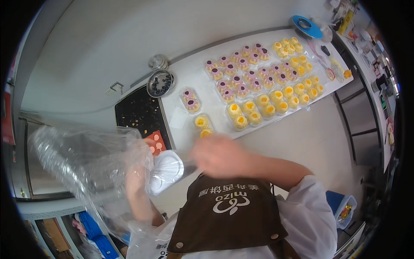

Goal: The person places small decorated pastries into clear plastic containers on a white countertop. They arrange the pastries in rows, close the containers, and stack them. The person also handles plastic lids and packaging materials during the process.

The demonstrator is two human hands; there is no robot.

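Note:
A large clear plastic bag [74, 168] billows at the left, with my left hand [140, 150] shut on it and partly veiled by the film. Inside the bag's mouth are clear plastic trays [166, 170], seemingly nested. My right hand [220, 157] is a motion-blurred fist in front of my chest. A strip of film stretches from the trays to it, and its fingertips are hard to make out. Just beyond that fist, a clear tray with two yellow-topped cakes [201, 121] stands on the white table, its near cake partly covered by the hand.
Rows of purple-topped cakes [243, 64] and yellow-topped cakes [277, 95] in trays fill much of the white table [176, 76]. A metal bowl of blueberries [160, 84] stands by a crumb-strewn black tray [136, 111] bearing a red silicone mould [157, 142]. A blue turntable [312, 29] occupies the far corner.

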